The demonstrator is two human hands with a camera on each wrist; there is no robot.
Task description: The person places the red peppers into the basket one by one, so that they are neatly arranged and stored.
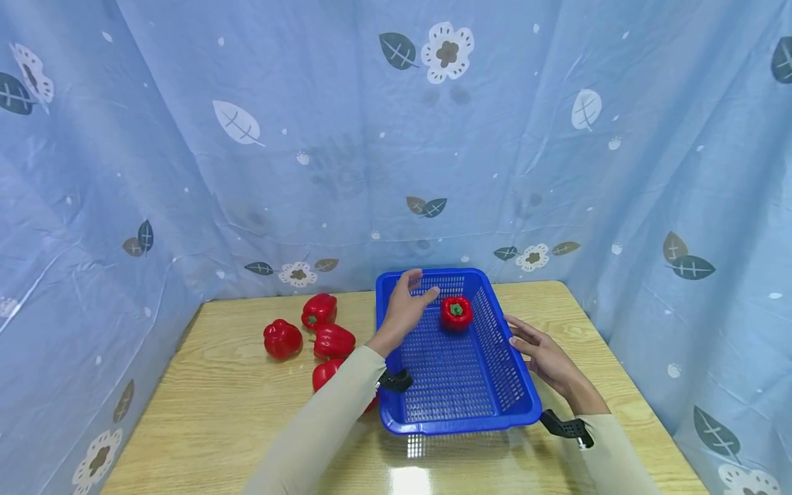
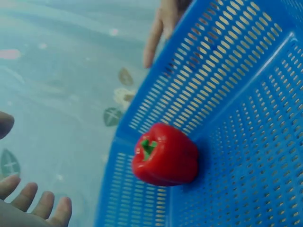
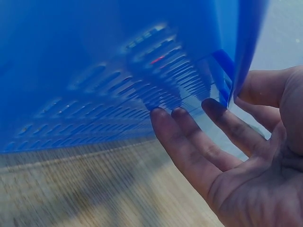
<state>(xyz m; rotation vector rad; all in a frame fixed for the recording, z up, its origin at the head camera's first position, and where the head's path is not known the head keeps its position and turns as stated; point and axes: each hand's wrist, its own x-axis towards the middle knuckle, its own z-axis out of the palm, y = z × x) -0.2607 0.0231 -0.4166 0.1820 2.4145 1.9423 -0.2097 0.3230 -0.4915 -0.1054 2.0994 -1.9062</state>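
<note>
Blue basket (image 1: 458, 425) has a red pepper (image 1: 456, 316) near its far edge; with fingers apart, our left hand (image 1: 405, 309) hangs above and our right hand (image 1: 550, 359) touches its right edge.

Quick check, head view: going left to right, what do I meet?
Leftmost red bell pepper, farthest red bell pepper on the table, left hand, red bell pepper in the blue plastic basket, right hand.

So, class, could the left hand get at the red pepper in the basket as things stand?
Probably yes: the left hand is over the open-topped blue basket, holding nothing, and no object shows between it and the red pepper nearby, which lies uncovered.
</note>
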